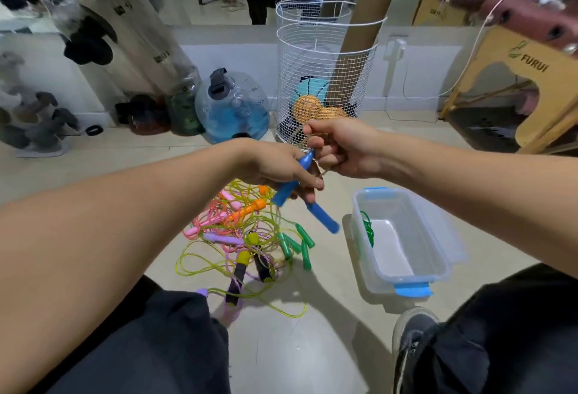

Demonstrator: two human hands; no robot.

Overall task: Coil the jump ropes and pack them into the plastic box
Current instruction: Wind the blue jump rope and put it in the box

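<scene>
Hands first: my left hand [281, 165] has its fingers curled round two blue handles [308, 198], which stick out below it, above the floor. My right hand [339, 149], touching the left, pinches a loop of thin pale rope [305, 137] in curled fingers. Below the hands, a tangled pile of jump ropes [240, 237] lies on the floor [297, 346], with green handles [297, 245] on the side nearest the plastic box [406, 240]. That box sits open just beside the pile and I see a green rope [367, 227] against its near wall.
</scene>
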